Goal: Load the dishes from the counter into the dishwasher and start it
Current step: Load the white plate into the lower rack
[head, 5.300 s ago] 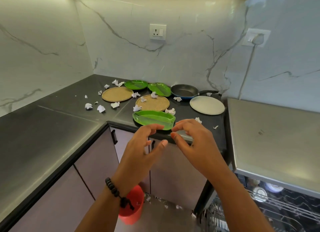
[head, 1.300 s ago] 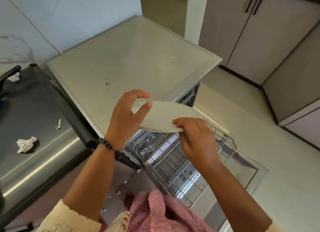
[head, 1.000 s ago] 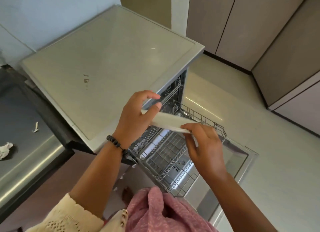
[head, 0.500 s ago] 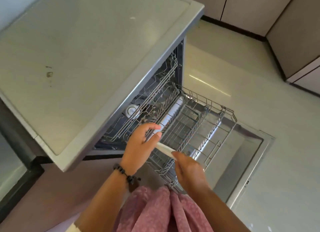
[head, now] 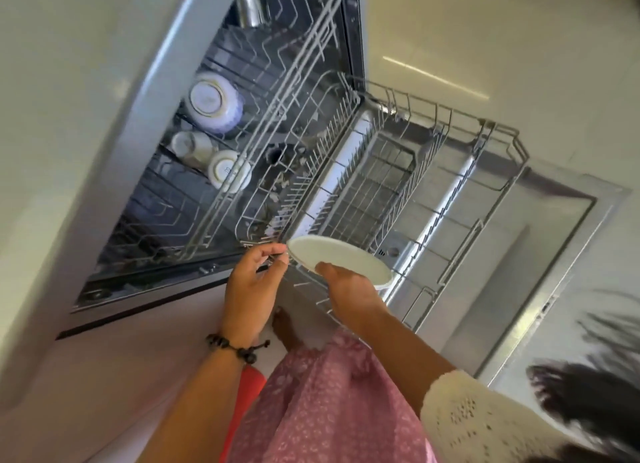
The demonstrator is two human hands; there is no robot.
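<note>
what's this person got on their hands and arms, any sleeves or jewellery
The left hand is bare, with a dark beaded bracelet knotted at the wrist and no sleeve in view. The right hand is bare too, forearm uncovered up to a cream crocheted sleeve with an openwork pattern. No rings show.

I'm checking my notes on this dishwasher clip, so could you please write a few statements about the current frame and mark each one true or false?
1. The right hand holds the white plate over the pulled-out lower rack. True.
2. The lower rack already holds several plates. False: it looks empty.
3. Bowls sit upside down in the upper rack. True.
4. The dishwasher door is closed. False: it lies open.
5. The left hand wears a wristwatch. False: it wears a beaded bracelet.
</note>
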